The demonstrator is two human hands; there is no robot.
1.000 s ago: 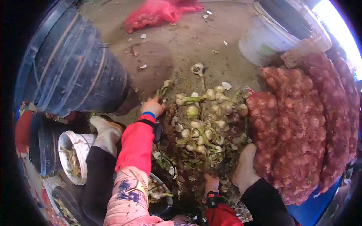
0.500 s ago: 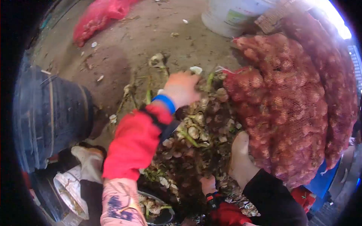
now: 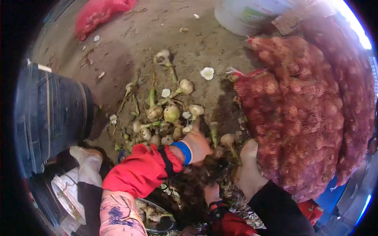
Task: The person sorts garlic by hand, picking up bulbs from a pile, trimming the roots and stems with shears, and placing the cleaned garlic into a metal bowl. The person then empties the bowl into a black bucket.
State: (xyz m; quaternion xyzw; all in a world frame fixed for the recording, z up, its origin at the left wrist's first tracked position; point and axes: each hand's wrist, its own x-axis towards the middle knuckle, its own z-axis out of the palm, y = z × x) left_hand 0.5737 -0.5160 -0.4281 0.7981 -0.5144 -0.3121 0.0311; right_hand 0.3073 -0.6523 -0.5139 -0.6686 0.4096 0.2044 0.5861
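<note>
My left hand (image 3: 197, 146), below a red sleeve and blue wristband, is low over the heap, one finger stretched toward a pale garlic bulb (image 3: 196, 110); its other fingers are blurred. Nothing is visibly held in it. My right hand (image 3: 212, 192), with a dark wristband, is lower down over dark debris between the feet, its fingers mostly hidden. Garlic bulbs with stems lie above and left of my left hand, among them a greenish bulb (image 3: 171, 113) and a bulb with a bent stem (image 3: 186, 86). A round pan (image 3: 167, 226) at the bottom holds more bulbs.
Red mesh sacks (image 3: 303, 114) full of bulbs stand at right. A dark barrel (image 3: 59, 114) is at left, and a pale bucket (image 3: 240, 17) at the top. A pink bag (image 3: 98, 19) lies at upper left. Pale boots (image 3: 250, 169) flank the debris.
My left hand has moved down toward me from the upper part of the heap, uncovering several bulbs and a white piece. My right hand has shifted slightly left.
</note>
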